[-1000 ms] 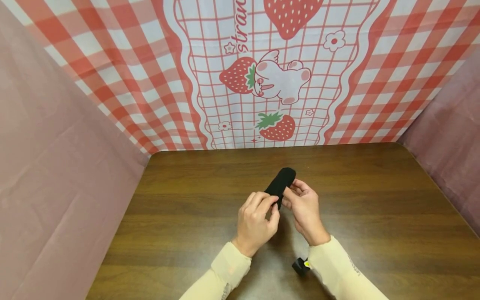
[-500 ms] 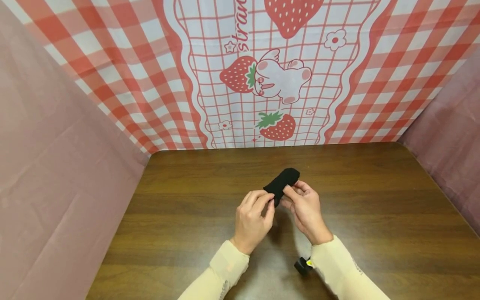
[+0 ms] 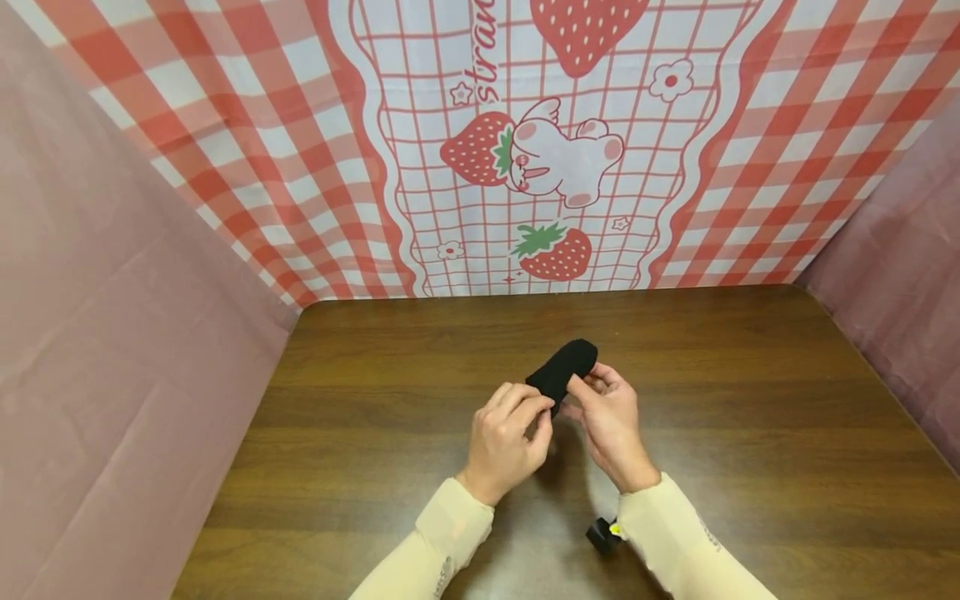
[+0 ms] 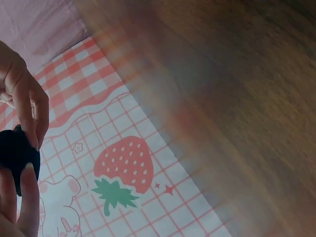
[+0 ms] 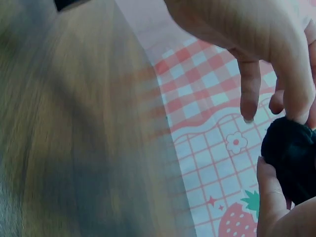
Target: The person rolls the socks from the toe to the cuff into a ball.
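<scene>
A small black sock [image 3: 564,368], folded into a narrow shape with a rounded far end, is held above the table in the head view. My left hand [image 3: 506,437] pinches its near end between thumb and fingers. On the sock's right side, my right hand [image 3: 611,425] grips it with the thumb on top and the fingers behind. The left wrist view shows the dark sock [image 4: 17,155] at the left edge, between fingertips. Soft bunched fabric of the sock [image 5: 291,153] shows in the right wrist view, with fingers above and a thumb below it.
A brown wooden table [image 3: 360,433] lies beneath both hands. Behind it hangs a red-and-white strawberry cloth [image 3: 420,167], with pink cloth [image 3: 135,300] at the sides. A small black device [image 3: 602,534] with a yellow spot sits by the right cuff.
The sock has been tilted and flexed slightly between the hands, its far end swinging a little to the right. Both hands keep their hold and have shifted only slightly.
</scene>
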A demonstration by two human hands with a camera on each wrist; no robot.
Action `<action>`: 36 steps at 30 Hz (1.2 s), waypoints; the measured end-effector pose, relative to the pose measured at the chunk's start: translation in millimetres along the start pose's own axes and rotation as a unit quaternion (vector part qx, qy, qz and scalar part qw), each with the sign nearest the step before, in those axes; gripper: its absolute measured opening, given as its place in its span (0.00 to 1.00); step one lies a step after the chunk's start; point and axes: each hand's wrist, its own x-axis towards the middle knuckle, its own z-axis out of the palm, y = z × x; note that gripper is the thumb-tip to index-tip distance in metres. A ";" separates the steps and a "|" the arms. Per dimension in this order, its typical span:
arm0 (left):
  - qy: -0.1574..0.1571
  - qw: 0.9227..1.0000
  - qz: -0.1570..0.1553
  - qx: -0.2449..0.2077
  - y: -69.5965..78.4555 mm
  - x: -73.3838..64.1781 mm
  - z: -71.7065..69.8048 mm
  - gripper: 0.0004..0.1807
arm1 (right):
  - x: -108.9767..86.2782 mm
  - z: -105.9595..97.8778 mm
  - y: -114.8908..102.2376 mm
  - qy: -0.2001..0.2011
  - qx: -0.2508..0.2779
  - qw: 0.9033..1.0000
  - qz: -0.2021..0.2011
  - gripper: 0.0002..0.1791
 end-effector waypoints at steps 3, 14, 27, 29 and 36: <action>-0.019 1.000 -0.013 -0.002 0.0 -0.2 -1.3 0.10 | -0.5 -1.1 0.3 -0.006 -0.037 0.999 -0.006 0.15; -0.069 0.987 -0.128 0.062 -1.2 24.0 -9.6 0.07 | -3.7 -3.5 10.1 -0.075 -0.154 0.984 -0.038 0.19; -0.168 0.965 -0.200 0.033 -1.2 25.4 -14.4 0.04 | 3.3 -11.0 16.0 -0.110 -0.167 0.980 0.017 0.22; -0.170 0.962 -0.212 0.007 -3.1 22.3 -13.0 0.06 | 5.2 -12.7 15.9 -0.112 -0.174 0.978 0.033 0.22; -0.174 0.956 -0.237 -0.024 -9.6 11.7 -6.7 0.10 | 10.9 -16.9 18.7 -0.109 -0.239 0.963 0.062 0.21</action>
